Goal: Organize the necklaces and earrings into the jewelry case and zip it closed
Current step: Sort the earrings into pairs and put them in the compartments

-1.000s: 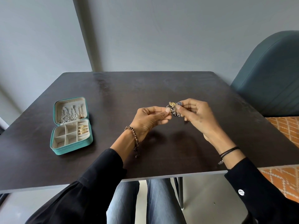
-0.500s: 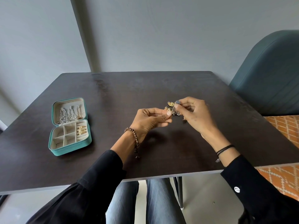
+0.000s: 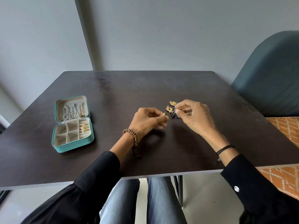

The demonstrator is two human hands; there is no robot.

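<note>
The teal jewelry case point(image 3: 72, 126) lies open on the dark table point(image 3: 161, 88), well to the left of both hands. Silver necklaces point(image 3: 68, 113) hang in its lid, and gold earrings point(image 3: 84, 127) sit in the right-hand slots of its base; the other compartments look bare.

The step in hand looks like sorting a bunch of earrings. The right hand point(image 3: 194, 115) pinches a cluster of gold flower earrings point(image 3: 170, 106) and darker pieces point(image 3: 174, 114), held above the table. The left hand point(image 3: 148, 120), just beside it, has finger and thumb closed on one small gold piece point(image 3: 164, 114), apart from the cluster.

The next move probably calls for carrying that piece left to the case and setting it into a free compartment without dropping it.
</note>
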